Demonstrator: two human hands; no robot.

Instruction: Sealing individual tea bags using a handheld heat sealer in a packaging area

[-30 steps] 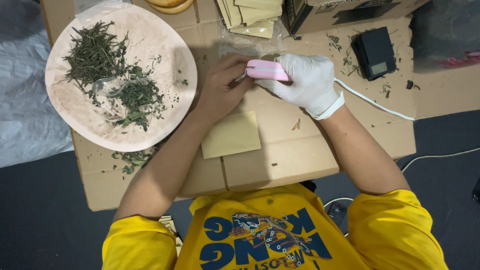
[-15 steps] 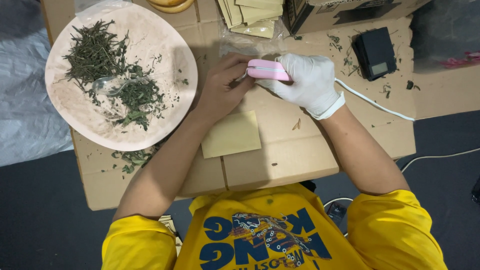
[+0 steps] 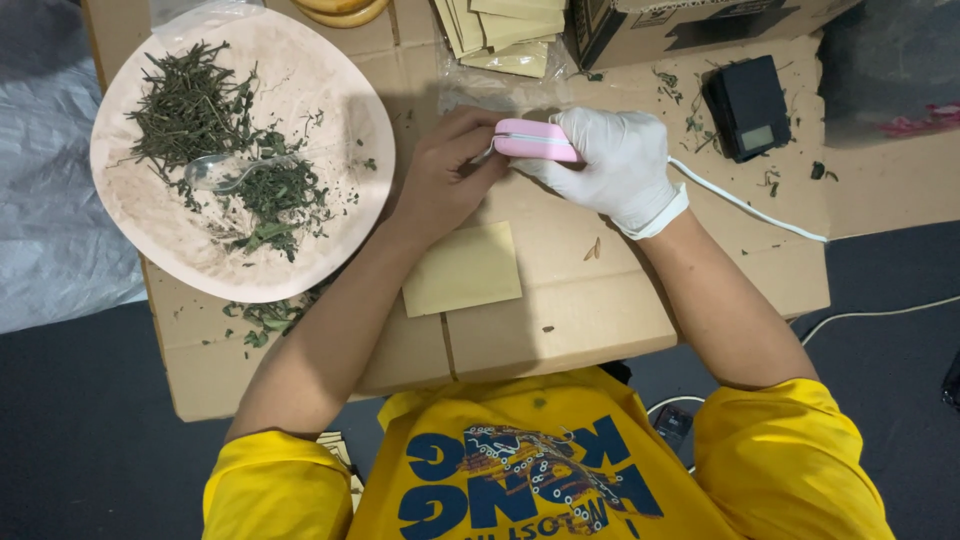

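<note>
Nearest the camera, at six o'clock, is the person's yellow printed shirt (image 3: 540,470), with both forearms reaching up over a flattened brown cardboard sheet (image 3: 560,330) that serves as the work surface. A flat tan paper envelope (image 3: 462,268) lies on the cardboard just below the hands. At the centre, the bare left hand (image 3: 445,180) is curled, its fingertips pressed together on the left end of a small pink handheld sealing device (image 3: 535,142); what they pinch there is too small to tell. The right hand (image 3: 610,165), in a white glove, is closed around the right part of the same device, from which a white cord (image 3: 745,205) runs off toward three o'clock. At nine to ten o'clock a wide pale pink round plate (image 3: 345,110) holds dried green herb stems (image 3: 190,110) and a clear plastic spoon (image 3: 225,170). At two o'clock sits a small black digital scale (image 3: 748,105). Farthest, at twelve o'clock, a stack of tan envelopes (image 3: 505,30) lies beside a cardboard box (image 3: 690,25).
</note>
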